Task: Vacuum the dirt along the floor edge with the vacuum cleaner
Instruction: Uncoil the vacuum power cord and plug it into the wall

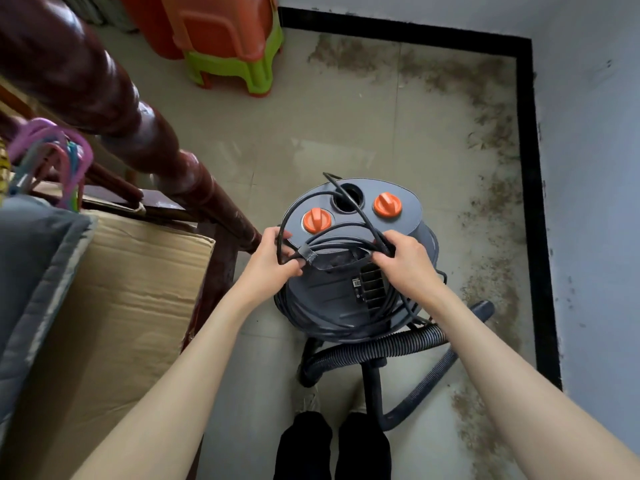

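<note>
Now both gripping: left hand (273,258) and right hand (403,259) curled round black power cord (341,241) atop grey vacuum cleaner (349,271), standing mid-floor; dirt (491,133) along black skirting (530,168); ribbed hose (374,349) beneath.

Floor (311,133): pale glossy tiles with faint reflections of daylight. A black skirting band (526,168) runs along the far edge and the right edge and meets at the far right corner. Walls (595,133): pale grey, scuffed. Stacked plastic stools (228,39), orange over green, stand at the far edge. At the left: a dark turned wooden post (114,109), a cardboard box (121,306), a grey cushion (31,265), coloured hangers (59,150).
</note>
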